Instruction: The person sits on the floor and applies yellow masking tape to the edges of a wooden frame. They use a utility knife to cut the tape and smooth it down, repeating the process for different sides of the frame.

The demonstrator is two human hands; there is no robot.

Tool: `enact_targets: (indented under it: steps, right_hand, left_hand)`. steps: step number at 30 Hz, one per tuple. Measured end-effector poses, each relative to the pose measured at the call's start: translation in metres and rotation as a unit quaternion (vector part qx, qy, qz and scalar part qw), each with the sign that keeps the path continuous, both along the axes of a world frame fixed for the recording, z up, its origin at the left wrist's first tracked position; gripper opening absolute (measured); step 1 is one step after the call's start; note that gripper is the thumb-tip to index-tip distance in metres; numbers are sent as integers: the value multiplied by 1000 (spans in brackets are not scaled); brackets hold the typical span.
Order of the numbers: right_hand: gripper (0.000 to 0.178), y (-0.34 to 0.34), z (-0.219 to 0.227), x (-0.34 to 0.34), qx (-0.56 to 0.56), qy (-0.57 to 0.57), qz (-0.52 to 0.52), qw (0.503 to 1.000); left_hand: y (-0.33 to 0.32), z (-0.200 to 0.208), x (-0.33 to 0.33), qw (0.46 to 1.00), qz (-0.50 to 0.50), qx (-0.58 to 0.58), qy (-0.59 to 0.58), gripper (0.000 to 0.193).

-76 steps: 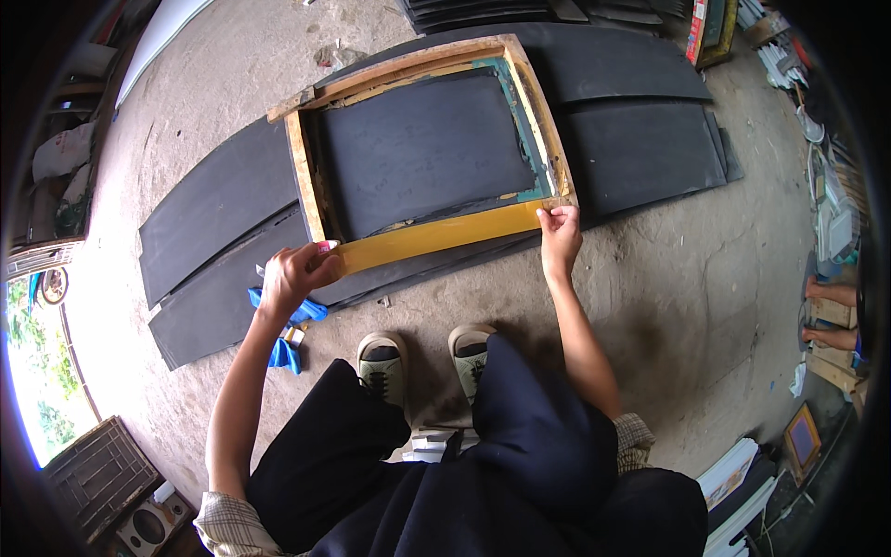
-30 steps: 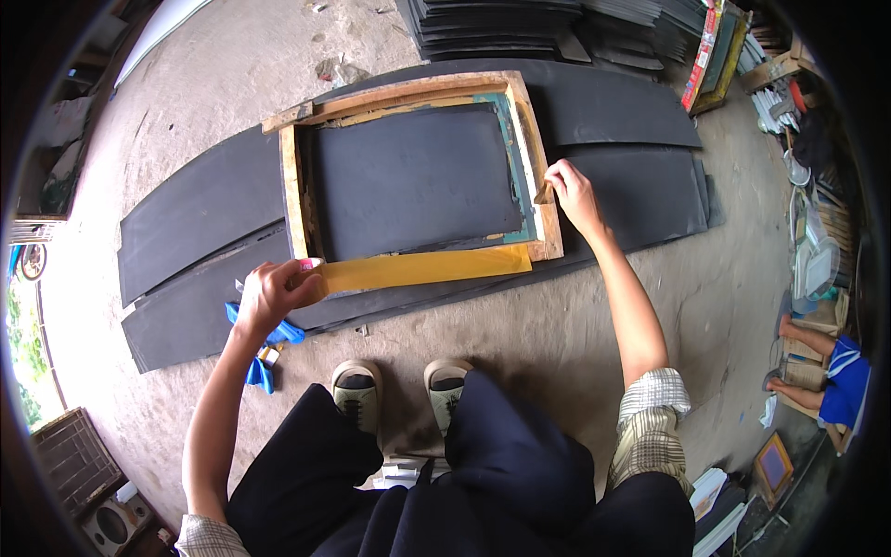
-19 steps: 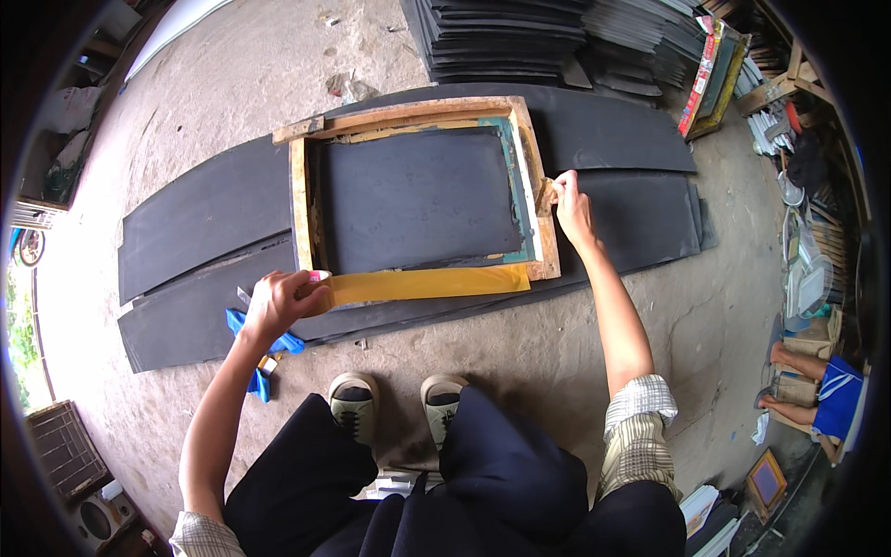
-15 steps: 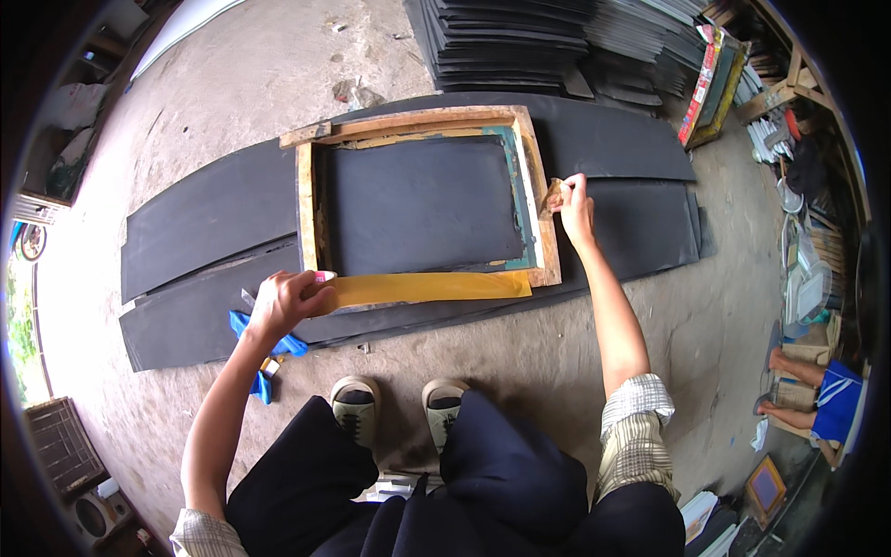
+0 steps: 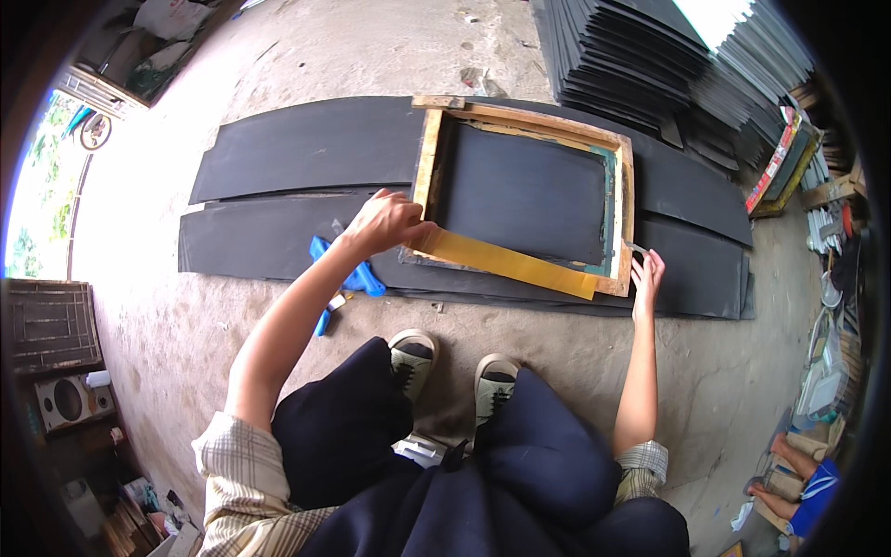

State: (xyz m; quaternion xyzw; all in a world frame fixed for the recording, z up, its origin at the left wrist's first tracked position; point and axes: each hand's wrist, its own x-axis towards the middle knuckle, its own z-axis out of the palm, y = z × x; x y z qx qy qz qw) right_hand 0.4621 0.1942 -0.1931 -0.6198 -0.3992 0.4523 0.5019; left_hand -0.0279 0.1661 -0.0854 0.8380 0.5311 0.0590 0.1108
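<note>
The yellow tape [image 5: 506, 260] stretches along the near edge of the wooden frame [image 5: 627, 204], its long axis slanting rightward and toward the person, its loose end near the frame's near-right corner. The left hand [image 5: 382, 221] is closed on its other end, by the near-left corner. The right hand [image 5: 647, 277], half curled, is beyond the loose end; whether it pinches anything is unclear.

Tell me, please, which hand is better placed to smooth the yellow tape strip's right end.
Probably the right hand, beside the rectangular wooden frame near that end; the left hand is at the other end of the strip.
</note>
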Motion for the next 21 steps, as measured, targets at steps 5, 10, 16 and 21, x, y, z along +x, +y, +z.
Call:
enact_targets:
  steps: [5, 10, 16, 21]
  right_hand:
    - [56, -24, -9, -15, -35, 1, -73, 997]
    - [49, -31, -13, -27, 8, -146, 4, 989]
    - [41, -55, 3, -40, -45, -193, 84, 977]
    - [37, -68, 9, -46, -60, -241, 100, 963]
  left_hand:
    - [4, -20, -36, 998, 26, 49, -15, 28]
    - [1, -36, -50, 995, 54, 75, -25, 29]
    - [-9, -53, -49, 988, 69, 132, -41, 20]
    - [-12, -86, -75, 988, 81, 133, 0, 14]
